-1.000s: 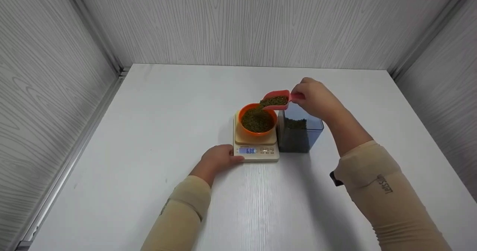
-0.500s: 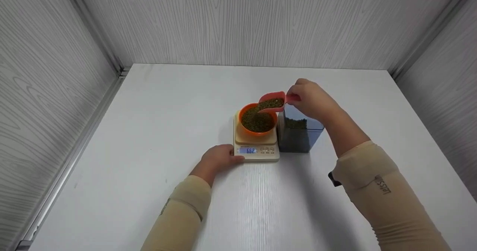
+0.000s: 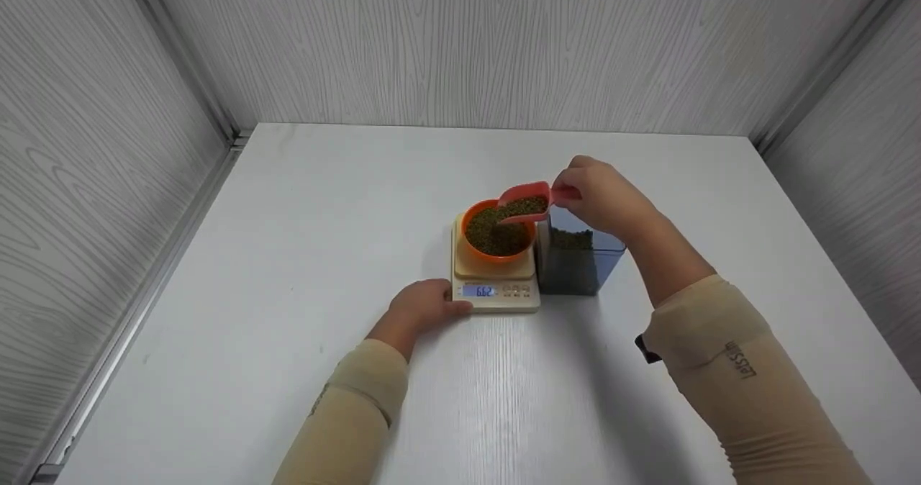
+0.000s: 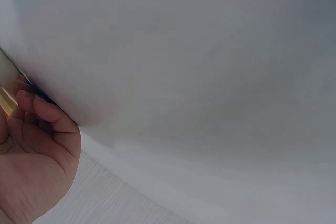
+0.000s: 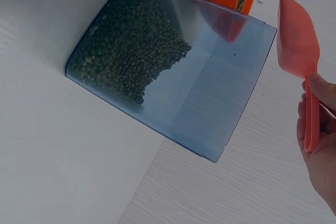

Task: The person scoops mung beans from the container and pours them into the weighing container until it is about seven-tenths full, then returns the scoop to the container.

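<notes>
In the head view my right hand [image 3: 604, 193] grips the handle of a red scoop [image 3: 525, 191], tilted over an orange bowl [image 3: 534, 239]. Small green beans, which look like mung beans [image 3: 496, 234], fill much of the bowl. A few beans fall from the scoop's tip in the right wrist view. The bowl stands on a cream kitchen scale [image 3: 529, 304] with a lit display. My left hand [image 3: 424, 304] holds the scale's front left corner, thumb at the front edge and fingers curled by its side. Part of the scale lies hidden beneath the bowl.
Right of the scale, close beside it, stands a clear bluish container [image 5: 210, 87] with more beans [image 5: 126, 45] inside. All stand on a white table [image 3: 345, 197], with grey wood-grain panels [image 3: 460, 46] behind and at both sides.
My right hand and the scoop have moved slightly left and down, closer to the bowl. Beans have run into the bowl, and the scale's reading has risen. The left hand stays put.
</notes>
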{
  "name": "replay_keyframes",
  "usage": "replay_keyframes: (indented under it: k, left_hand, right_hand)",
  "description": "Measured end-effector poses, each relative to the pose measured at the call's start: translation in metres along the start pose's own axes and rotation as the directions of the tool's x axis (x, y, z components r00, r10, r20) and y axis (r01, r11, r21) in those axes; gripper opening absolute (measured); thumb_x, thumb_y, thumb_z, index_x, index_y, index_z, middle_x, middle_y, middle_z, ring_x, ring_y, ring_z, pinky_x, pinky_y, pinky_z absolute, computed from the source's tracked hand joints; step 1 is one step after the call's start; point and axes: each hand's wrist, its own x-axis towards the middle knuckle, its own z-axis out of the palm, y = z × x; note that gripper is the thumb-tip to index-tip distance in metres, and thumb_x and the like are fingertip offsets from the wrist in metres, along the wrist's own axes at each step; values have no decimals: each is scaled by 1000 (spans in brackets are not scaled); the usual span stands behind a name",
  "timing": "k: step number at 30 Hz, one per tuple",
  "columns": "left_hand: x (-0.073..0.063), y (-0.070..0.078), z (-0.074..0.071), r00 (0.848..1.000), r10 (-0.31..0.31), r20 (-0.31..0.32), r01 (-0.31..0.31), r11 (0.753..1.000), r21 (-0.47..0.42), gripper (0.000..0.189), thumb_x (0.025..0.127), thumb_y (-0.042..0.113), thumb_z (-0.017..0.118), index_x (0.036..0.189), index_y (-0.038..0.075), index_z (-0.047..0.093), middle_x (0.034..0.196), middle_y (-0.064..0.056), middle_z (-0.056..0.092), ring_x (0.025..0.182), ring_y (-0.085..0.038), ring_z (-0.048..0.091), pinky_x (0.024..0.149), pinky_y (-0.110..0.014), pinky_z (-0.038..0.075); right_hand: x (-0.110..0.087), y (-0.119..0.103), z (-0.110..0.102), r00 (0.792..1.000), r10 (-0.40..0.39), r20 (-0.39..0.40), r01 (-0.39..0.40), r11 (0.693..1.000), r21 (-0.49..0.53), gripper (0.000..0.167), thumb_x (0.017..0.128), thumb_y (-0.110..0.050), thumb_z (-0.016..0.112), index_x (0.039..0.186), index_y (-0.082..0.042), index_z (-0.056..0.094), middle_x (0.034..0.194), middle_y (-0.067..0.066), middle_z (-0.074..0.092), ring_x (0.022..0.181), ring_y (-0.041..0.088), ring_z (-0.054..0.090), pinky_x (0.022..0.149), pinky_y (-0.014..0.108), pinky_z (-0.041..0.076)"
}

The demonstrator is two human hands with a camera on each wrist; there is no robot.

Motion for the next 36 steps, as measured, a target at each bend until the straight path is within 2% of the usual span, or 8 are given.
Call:
replay_keyframes:
  k: [10,20,26,36]
  left_hand:
    - [4,-2,3,1000,-22,12,22,999,-27,39,79,51,62,101,19,63,102,1,62,99,-19,54,96,-39,38]
    - [1,1,1,1000,-24,8,24,1000,5,34,80,49,63,90,17,60,83,0,58,82,-19,50,84,-37,42]
    - [4,0,2,1000,-28,11,27,999,21,35,80,50,62,87,16,58,79,0,56,79,-19,49,79,-36,42]
    - [1,1,1,1000,-28,9,28,1000,-11,36,79,49,63,94,17,62,87,1,60,84,-18,52,87,-37,42]
  right_hand:
    - [-2,2,1,998,-55,-7,55,998,3,13,83,-3,63,96,-5,67,90,7,55,80,20,51,72,34,49]
    - [-4,5,-1,997,-80,-8,80,997,-23,16,80,2,64,95,-5,67,91,8,56,83,21,53,74,36,50]
    - [-4,6,-4,998,-62,6,62,998,-27,17,80,2,65,95,-4,68,90,8,56,82,22,53,73,36,49]
    - [-4,0,-10,996,-86,1,86,988,-129,16,78,2,67,91,-5,69,85,8,56,80,22,50,73,35,49]
